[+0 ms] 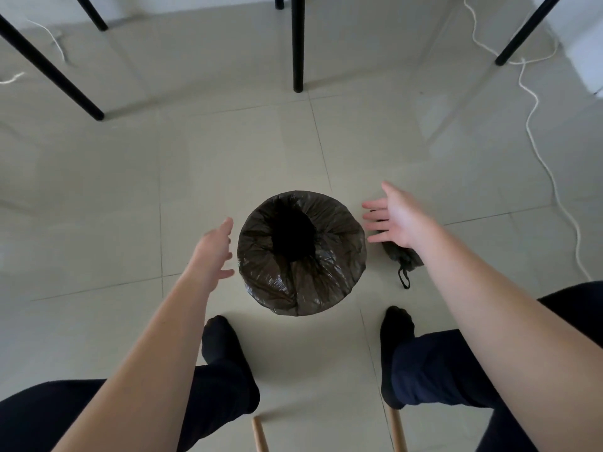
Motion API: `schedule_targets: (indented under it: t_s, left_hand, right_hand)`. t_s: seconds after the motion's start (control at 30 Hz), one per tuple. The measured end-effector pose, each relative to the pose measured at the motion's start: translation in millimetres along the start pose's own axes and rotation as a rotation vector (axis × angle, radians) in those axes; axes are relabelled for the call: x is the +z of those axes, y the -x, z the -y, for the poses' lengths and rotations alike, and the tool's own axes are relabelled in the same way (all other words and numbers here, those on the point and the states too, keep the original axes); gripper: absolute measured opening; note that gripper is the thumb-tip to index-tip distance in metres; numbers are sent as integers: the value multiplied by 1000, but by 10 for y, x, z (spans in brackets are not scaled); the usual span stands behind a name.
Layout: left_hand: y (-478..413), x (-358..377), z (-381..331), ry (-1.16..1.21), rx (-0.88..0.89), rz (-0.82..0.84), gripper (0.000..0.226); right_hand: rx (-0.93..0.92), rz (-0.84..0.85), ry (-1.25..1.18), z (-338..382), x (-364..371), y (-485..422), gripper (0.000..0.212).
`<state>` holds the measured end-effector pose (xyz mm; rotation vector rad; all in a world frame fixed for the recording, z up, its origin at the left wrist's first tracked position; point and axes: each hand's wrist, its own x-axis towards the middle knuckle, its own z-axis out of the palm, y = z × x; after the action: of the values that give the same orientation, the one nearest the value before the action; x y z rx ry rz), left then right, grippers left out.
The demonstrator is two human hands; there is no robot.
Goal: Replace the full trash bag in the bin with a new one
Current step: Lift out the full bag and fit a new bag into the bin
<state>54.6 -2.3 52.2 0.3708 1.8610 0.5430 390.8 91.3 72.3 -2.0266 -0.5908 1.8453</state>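
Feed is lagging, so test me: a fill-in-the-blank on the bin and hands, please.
The bin, lined with a bag, stands on the tiled ___.
The left hand and the right hand are both ___, holding nothing.
The small pouch lies on the bin's ___ side.
Missing: floor; open; right.

Small dark bag (404,256) partly behind right hand (391,218)

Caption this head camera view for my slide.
Left hand and right hand open, either side of the black-bagged bin; small dark bundle beside it.

L hand (213,252) & R hand (393,218), fingers straight, flank bag-lined bin (301,256).
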Motion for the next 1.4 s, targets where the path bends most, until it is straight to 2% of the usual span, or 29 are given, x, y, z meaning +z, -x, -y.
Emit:
schedule_targets:
  t_s: [0.17, 0.33, 0.57, 0.67, 0.77, 0.87, 1.03, 1.3, 1.4]
  left_hand:
    - [165, 120, 13, -36, 16, 26, 34]
    - [144, 97, 109, -40, -6, 70, 54]
    - [136, 184, 122, -14, -16, 93, 44]
    - [139, 202, 112, 20, -20, 97, 37]
    - [127, 198, 136, 73, -38, 123, 31]
    - [112, 171, 170, 104, -70, 176, 38]
    - [90, 136, 215, 161, -115, 256, 53]
    - [-30, 131, 290, 286, -187, 341, 71]
    - [-53, 148, 343, 299, -210, 344, 71]
  right_hand:
    - [4, 32, -138, -139, 268, 151, 76]
    - [-2, 24, -140, -225, 377, 171, 81]
    - [70, 66, 88, -130, 305, 30, 75]
    - [79, 76, 214, -92, 252, -28, 79]
    - [85, 146, 193, -96, 211, -44, 84]
    - [79, 248, 107, -146, 170, -43, 89]
    - [104, 337, 102, -232, 139, -117, 93]
    - [221, 429, 47, -492, 209, -471, 103]
    - [204, 380, 77, -494, 189, -477, 99]
